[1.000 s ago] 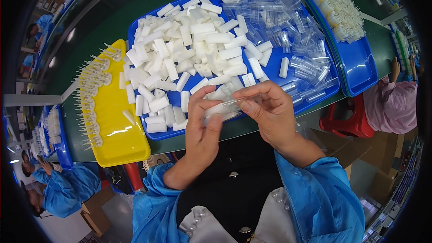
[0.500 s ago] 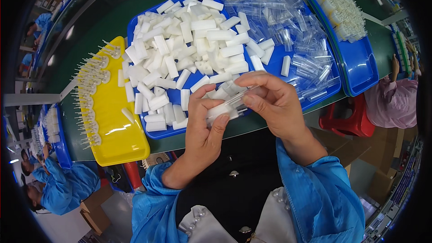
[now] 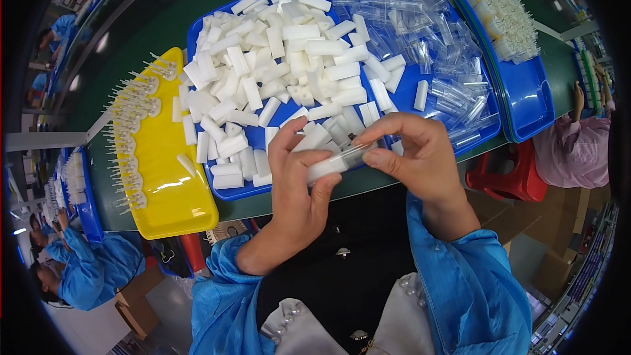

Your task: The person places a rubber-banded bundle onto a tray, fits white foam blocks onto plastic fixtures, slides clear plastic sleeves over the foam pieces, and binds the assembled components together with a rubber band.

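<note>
My left hand (image 3: 289, 200) pinches a white block (image 3: 323, 169) between thumb and fingers, just in front of the near tray edge. A clear plastic sleeve (image 3: 357, 156) is gripped by my right hand (image 3: 424, 161), thumb below and index finger above. The two pieces meet end to end in line, and the block's end seems to sit inside the sleeve. Beyond my hands, a heap of similar white blocks (image 3: 289, 46) fills a blue tray (image 3: 289, 113). Many clear sleeves (image 3: 401, 16) lie in the adjoining blue tray (image 3: 406, 95).
At left, a yellow tray (image 3: 172, 190) carries rows of white pronged parts (image 3: 131, 138). Stacked blue trays (image 3: 529, 102) at right hold more pronged parts (image 3: 503, 20). A red stool (image 3: 509, 174) stands beyond the green table's edge. Co-workers in blue (image 3: 102, 269) and pink (image 3: 575, 151) sit at either side.
The sleeve, earlier held alongside and over the block, is now lined up with the block's end and partly around it. My right hand has shifted slightly right and down.
</note>
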Tool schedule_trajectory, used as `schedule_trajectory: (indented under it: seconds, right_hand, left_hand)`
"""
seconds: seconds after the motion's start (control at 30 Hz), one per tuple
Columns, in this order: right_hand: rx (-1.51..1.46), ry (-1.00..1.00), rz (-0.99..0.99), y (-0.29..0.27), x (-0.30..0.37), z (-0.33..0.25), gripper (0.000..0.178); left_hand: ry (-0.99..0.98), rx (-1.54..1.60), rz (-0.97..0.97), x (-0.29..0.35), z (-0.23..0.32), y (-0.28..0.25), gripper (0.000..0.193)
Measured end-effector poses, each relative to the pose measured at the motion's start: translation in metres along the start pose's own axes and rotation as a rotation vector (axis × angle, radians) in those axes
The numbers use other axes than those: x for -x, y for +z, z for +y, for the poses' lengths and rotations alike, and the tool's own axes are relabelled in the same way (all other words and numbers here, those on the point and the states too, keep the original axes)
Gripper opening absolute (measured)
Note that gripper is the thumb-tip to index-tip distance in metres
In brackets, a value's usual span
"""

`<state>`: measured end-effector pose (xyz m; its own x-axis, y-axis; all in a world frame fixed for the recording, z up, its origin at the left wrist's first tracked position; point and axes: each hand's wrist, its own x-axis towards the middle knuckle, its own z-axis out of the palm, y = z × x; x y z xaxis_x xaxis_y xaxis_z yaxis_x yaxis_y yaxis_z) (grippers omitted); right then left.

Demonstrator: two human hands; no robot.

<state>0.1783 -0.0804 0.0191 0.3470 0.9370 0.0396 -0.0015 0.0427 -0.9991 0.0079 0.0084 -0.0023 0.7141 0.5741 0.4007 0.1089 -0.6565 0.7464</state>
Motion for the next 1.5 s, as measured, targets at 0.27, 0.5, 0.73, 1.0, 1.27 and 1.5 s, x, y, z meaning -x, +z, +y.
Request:
schedule_trajectory:
  seconds: [0.27,0.5,0.73,1.0,1.27,1.5]
  right_hand:
    - [0.049,-0.06,-0.004,0.013,0.002,0.004,0.018]
    - [0.186,-0.232,0.023,0.025,0.009,0.017,0.019]
    - [0.451,-0.586,-0.003,0.018,0.016,0.004,0.02]
    - [0.344,-0.478,0.104,0.015,0.02,0.013,0.019]
    - [0.881,-0.438,0.179,-0.033,0.012,-0.012,0.024]
    - [1.53,-0.1,0.322,-0.096,0.007,-0.009,0.024]
  left_hand:
    - [0.052,0.131,0.075,0.009,-0.01,0.013,0.073]
    - [0.175,0.268,0.123,0.01,-0.014,0.015,0.101]
    - [0.04,0.379,-0.137,-0.002,-0.01,-0.011,0.058]
    - [-0.021,0.441,-0.158,0.0,0.002,0.005,0.031]
    - [-0.107,0.334,-0.147,-0.005,-0.003,0.008,0.023]
    - [-0.315,0.687,-0.081,0.0,-0.008,0.01,0.018]
